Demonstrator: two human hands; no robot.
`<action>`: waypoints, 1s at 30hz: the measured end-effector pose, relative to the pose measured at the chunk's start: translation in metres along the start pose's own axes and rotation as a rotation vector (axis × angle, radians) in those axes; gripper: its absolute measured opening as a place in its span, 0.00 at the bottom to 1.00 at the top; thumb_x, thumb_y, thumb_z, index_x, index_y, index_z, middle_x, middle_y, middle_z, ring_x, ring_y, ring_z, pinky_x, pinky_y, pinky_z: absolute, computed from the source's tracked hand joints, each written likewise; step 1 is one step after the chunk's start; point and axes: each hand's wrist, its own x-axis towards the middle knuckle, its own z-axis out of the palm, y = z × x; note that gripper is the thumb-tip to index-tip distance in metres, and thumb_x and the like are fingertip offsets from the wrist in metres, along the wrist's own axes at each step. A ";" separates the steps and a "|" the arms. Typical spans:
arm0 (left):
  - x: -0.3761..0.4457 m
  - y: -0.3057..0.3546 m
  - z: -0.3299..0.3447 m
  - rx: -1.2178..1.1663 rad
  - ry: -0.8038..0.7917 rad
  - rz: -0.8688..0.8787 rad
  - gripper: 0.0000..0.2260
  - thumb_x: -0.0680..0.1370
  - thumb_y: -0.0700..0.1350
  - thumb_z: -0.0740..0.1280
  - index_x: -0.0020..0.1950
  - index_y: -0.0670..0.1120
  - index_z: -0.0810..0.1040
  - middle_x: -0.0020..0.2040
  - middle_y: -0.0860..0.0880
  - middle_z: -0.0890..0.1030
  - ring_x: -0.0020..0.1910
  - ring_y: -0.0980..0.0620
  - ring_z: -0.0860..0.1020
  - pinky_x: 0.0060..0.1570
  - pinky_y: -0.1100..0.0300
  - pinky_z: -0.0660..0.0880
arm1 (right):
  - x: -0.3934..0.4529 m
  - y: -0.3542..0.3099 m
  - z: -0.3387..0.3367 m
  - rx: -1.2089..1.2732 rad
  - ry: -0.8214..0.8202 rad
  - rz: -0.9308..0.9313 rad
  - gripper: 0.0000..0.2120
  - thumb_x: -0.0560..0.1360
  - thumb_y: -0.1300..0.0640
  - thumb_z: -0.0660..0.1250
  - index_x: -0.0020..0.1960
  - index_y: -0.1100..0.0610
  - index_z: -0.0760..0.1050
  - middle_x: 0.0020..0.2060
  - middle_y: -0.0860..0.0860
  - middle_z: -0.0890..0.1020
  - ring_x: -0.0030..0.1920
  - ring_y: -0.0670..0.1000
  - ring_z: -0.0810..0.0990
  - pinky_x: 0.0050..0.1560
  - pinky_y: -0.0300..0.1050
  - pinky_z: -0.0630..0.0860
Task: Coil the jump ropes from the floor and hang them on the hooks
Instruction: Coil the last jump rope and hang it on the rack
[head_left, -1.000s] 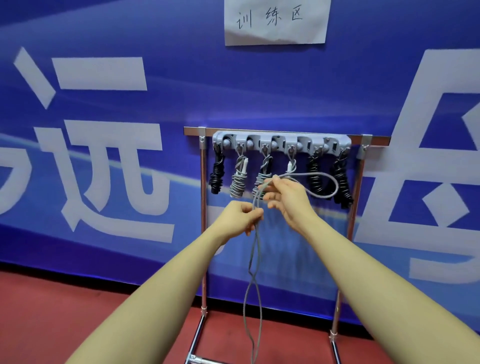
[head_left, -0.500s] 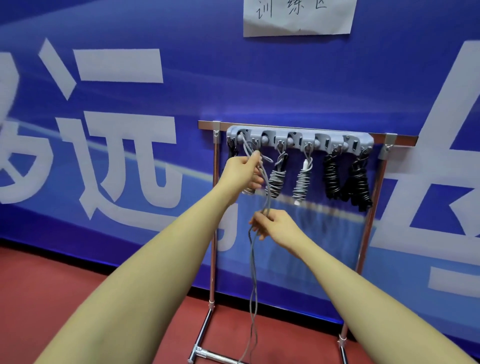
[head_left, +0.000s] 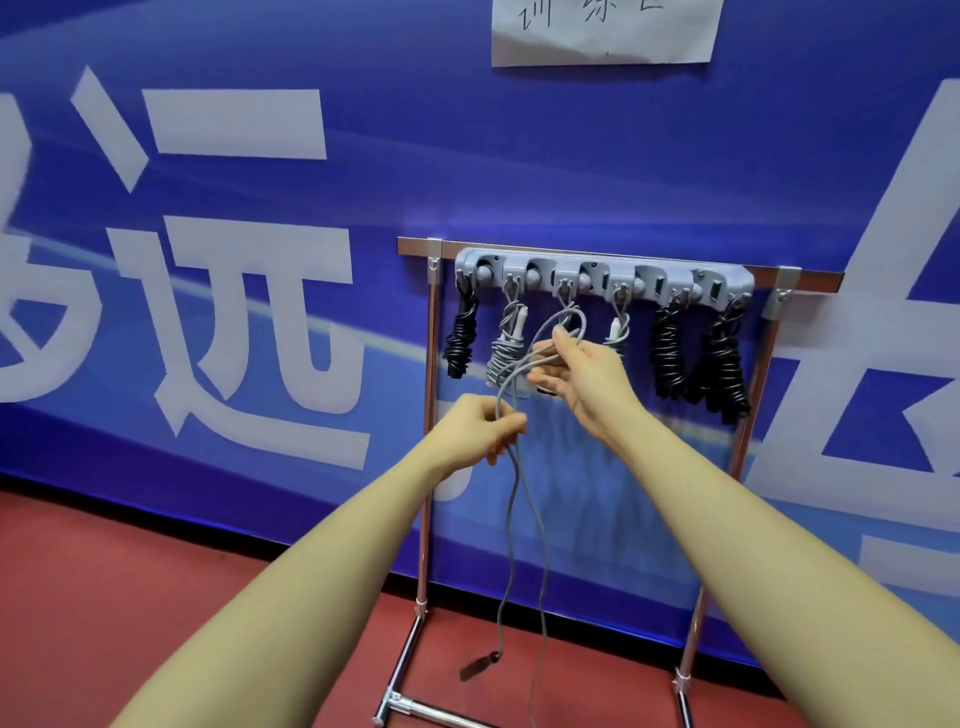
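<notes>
The left hand pinches the grey jump rope below its loop, and the right hand has its grip curled round the loop just in front of the hook rail. Two strands hang from the left hand toward the red floor, one ending in a dark handle above it. Coiled ropes already hang on the rail: black coils at both ends, grey coils between. The metal stand fronts a blue banner, with a paper sign above
</notes>
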 end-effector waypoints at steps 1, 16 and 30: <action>0.003 0.002 0.000 0.000 0.065 0.011 0.10 0.78 0.41 0.65 0.37 0.41 0.76 0.30 0.49 0.75 0.24 0.58 0.72 0.28 0.63 0.72 | -0.003 0.003 -0.004 -0.062 -0.018 0.014 0.13 0.81 0.54 0.60 0.44 0.61 0.76 0.38 0.54 0.80 0.34 0.47 0.78 0.33 0.37 0.77; 0.030 0.046 -0.004 -0.268 0.206 -0.118 0.23 0.80 0.58 0.59 0.44 0.38 0.77 0.34 0.46 0.77 0.27 0.51 0.76 0.27 0.61 0.73 | -0.024 0.058 -0.017 -0.665 -0.168 0.098 0.14 0.81 0.59 0.58 0.37 0.56 0.71 0.32 0.52 0.78 0.25 0.47 0.70 0.24 0.37 0.65; 0.005 -0.003 0.018 0.079 -0.016 0.002 0.11 0.79 0.43 0.63 0.40 0.41 0.79 0.32 0.48 0.79 0.24 0.57 0.72 0.27 0.64 0.71 | 0.000 0.023 -0.015 -0.066 -0.003 0.060 0.16 0.82 0.51 0.57 0.46 0.61 0.75 0.36 0.56 0.78 0.25 0.46 0.71 0.23 0.37 0.67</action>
